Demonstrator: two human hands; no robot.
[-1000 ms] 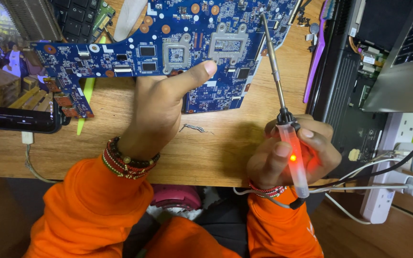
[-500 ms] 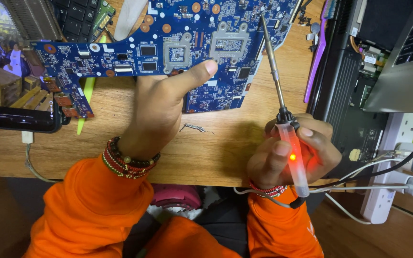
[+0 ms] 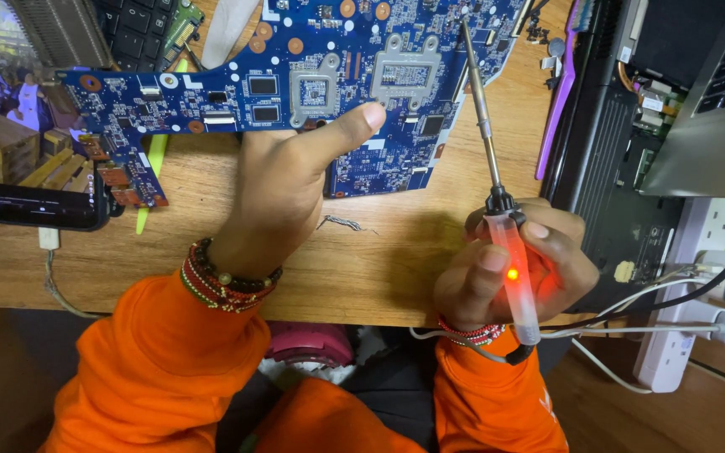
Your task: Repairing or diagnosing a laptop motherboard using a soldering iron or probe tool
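Note:
A blue circuit board (image 3: pixel 295 75) lies flat on the wooden desk (image 3: pixel 379 252). My left hand (image 3: pixel 287 184) rests on its lower edge, thumb stretched right and pressing on the board, holding it down. My right hand (image 3: pixel 518 264) grips a soldering iron (image 3: pixel 505 226) with a translucent handle and a glowing red light. Its long metal tip points up and left, ending over the board's upper right part. A small bit of solder wire (image 3: pixel 341 222) lies on the desk between my hands.
A phone (image 3: pixel 27 126) with a lit screen lies at the left, cable attached. A black keyboard (image 3: pixel 140 25) sits behind the board. An opened laptop base (image 3: pixel 623 143) and a purple pry tool (image 3: pixel 560 101) are at the right. A white power strip (image 3: pixel 690 294) with cables lies lower right.

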